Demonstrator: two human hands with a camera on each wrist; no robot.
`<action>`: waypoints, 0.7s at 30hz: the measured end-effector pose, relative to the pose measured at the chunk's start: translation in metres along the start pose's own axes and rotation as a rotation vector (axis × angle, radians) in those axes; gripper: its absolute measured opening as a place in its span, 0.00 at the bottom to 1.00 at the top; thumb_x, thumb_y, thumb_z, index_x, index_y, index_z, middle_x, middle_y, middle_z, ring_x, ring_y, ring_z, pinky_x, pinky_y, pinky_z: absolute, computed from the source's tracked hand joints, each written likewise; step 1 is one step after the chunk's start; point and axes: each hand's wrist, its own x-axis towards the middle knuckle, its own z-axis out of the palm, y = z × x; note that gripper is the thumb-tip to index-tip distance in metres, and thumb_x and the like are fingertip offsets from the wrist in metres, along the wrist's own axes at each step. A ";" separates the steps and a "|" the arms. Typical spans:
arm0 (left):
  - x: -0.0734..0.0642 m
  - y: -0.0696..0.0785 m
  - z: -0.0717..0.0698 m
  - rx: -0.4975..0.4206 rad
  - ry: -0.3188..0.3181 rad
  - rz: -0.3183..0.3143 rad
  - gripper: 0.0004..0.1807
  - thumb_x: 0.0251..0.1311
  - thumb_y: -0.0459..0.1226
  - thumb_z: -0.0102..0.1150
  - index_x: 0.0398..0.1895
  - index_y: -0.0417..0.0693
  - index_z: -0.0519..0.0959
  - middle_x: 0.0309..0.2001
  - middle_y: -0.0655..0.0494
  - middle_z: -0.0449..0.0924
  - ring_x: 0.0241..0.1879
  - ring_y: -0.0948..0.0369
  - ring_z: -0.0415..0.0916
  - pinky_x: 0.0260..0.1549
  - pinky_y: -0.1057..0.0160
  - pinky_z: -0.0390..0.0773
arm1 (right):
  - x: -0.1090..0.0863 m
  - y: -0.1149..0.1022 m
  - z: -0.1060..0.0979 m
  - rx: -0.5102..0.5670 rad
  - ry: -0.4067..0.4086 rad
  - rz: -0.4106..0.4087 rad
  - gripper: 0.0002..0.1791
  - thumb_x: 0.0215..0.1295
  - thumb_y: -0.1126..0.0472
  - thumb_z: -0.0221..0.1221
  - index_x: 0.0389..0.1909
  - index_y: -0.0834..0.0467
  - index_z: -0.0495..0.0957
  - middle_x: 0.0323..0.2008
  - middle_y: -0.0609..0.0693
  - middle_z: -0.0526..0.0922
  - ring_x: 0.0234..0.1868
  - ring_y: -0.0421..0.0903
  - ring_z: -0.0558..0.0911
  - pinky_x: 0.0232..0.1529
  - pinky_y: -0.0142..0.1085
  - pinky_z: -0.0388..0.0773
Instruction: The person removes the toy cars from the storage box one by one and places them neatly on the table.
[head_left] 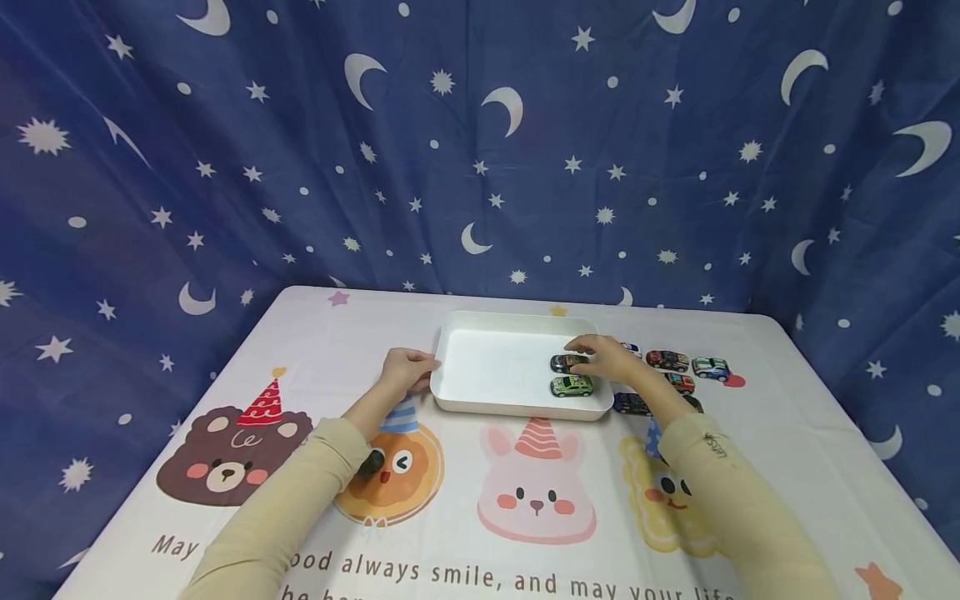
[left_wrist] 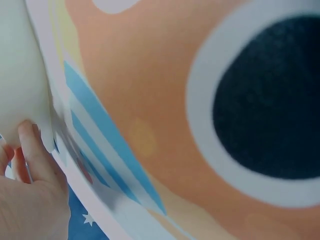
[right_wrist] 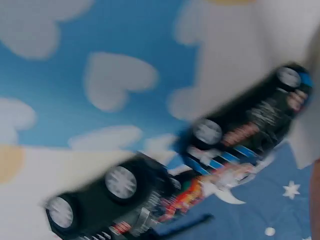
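Note:
A white rectangular tray (head_left: 495,408) lies on the table. My left hand (head_left: 405,372) holds its left edge; in the left wrist view the fingertips (left_wrist: 27,127) meet the pale tray wall (left_wrist: 22,65). Inside, at the tray's right end, a dark toy car (head_left: 566,363) stands just behind a green toy car (head_left: 572,386). Over the dark car is my right hand (head_left: 606,358), thumb beside it and fingers spread above it. The right wrist view does not show these fingers clearly.
Right of the tray several toy cars stand on the tablecloth, among them a red-and-dark one (head_left: 667,360), a white-and-blue one (head_left: 711,368) and a black one (head_left: 632,403). My right forearm partly covers this group. A blue starry curtain (head_left: 480,167) hangs behind the table.

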 end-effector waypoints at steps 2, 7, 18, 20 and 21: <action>0.000 0.001 0.000 -0.004 -0.001 -0.007 0.15 0.56 0.34 0.63 0.46 0.36 0.80 0.26 0.56 0.79 0.17 0.71 0.73 0.18 0.77 0.77 | 0.000 0.003 0.001 0.027 0.000 0.006 0.24 0.61 0.60 0.62 0.57 0.64 0.72 0.55 0.64 0.75 0.57 0.63 0.73 0.61 0.56 0.70; 0.000 0.001 -0.001 -0.020 -0.017 -0.012 0.15 0.56 0.34 0.62 0.46 0.36 0.79 0.24 0.57 0.79 0.18 0.71 0.73 0.18 0.77 0.77 | -0.001 0.008 0.004 0.036 0.037 -0.015 0.22 0.60 0.62 0.62 0.55 0.65 0.74 0.53 0.63 0.77 0.56 0.62 0.74 0.60 0.55 0.71; -0.001 0.003 -0.002 -0.013 -0.020 -0.017 0.16 0.56 0.34 0.62 0.48 0.36 0.79 0.28 0.54 0.80 0.17 0.71 0.73 0.19 0.77 0.78 | 0.002 0.005 0.013 -0.080 0.101 -0.022 0.21 0.58 0.62 0.64 0.51 0.66 0.76 0.50 0.61 0.79 0.53 0.59 0.77 0.58 0.50 0.75; -0.001 0.003 -0.001 -0.009 -0.025 -0.018 0.16 0.56 0.34 0.62 0.47 0.36 0.79 0.27 0.55 0.80 0.17 0.71 0.73 0.18 0.77 0.77 | 0.003 0.006 0.014 -0.096 0.099 -0.015 0.20 0.57 0.61 0.64 0.49 0.66 0.77 0.49 0.61 0.79 0.53 0.58 0.77 0.57 0.50 0.75; -0.001 0.002 -0.001 -0.007 -0.026 -0.018 0.16 0.56 0.34 0.62 0.47 0.37 0.79 0.27 0.55 0.80 0.17 0.71 0.73 0.18 0.77 0.77 | 0.003 0.006 0.014 -0.103 0.098 -0.017 0.19 0.57 0.62 0.64 0.48 0.66 0.77 0.48 0.61 0.80 0.52 0.58 0.77 0.57 0.49 0.76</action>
